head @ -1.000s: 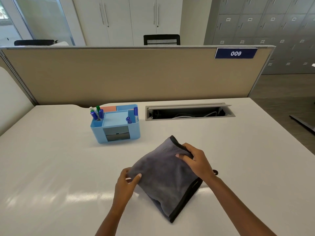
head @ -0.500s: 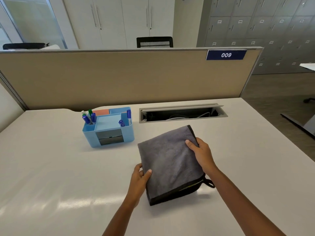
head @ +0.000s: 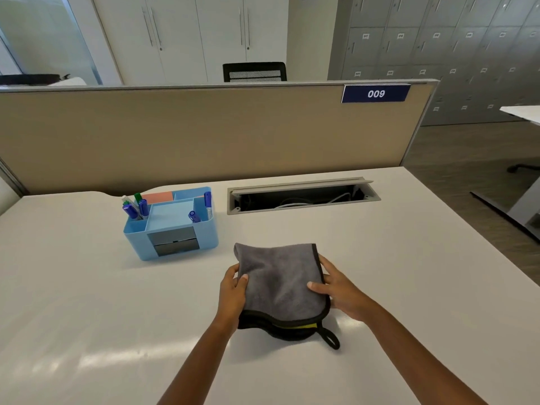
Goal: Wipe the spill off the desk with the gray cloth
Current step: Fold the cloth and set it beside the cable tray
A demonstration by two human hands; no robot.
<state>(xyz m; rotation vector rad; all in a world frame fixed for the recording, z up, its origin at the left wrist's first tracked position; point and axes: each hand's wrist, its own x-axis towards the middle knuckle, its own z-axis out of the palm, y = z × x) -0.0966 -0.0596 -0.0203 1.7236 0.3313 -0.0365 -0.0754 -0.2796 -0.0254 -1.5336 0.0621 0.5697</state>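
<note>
I was in an open-plan office. My white desk (head: 87,287) backed onto a tan partition (head: 204,133) that carried a blue plate (head: 375,93) reading 009. A blue organiser (head: 172,226) on the desk held markers and sticky notes, and beside it a cable hatch (head: 302,197) stood open in the desktop. Beyond the partition I saw the back of a black mesh chair (head: 254,71), white cabinets (head: 198,33) and a wall of grey lockers (head: 444,48).
</note>
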